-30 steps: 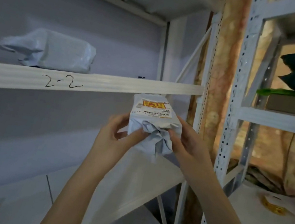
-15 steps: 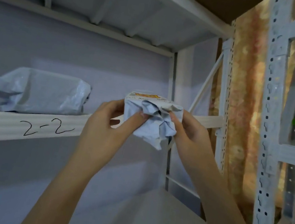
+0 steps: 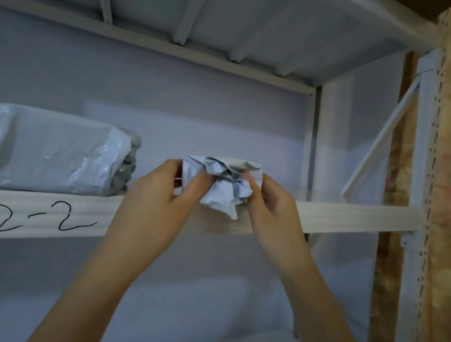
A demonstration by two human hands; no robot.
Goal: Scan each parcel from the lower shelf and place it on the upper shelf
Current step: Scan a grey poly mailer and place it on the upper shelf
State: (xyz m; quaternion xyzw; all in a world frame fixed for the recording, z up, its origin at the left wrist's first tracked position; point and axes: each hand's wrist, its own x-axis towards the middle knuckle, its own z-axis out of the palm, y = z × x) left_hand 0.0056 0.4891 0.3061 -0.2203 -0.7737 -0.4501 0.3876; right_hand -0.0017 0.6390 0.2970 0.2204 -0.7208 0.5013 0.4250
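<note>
Parcel storeroom, white metal racking (image 3: 416,174), shelf edge (image 3: 29,214) hand-marked "2-2", bagged parcel (image 3: 41,150) stored

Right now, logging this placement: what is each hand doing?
Left hand: holding the small parcel, pinching its crumpled end.
Right hand: holding the same parcel's other side.

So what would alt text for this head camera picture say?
Two bare hands, left hand and right hand, hold a small crumpled white parcel at the front edge of the shelf marked 2-2. A larger white plastic-wrapped parcel lies on that shelf to the left.
</note>
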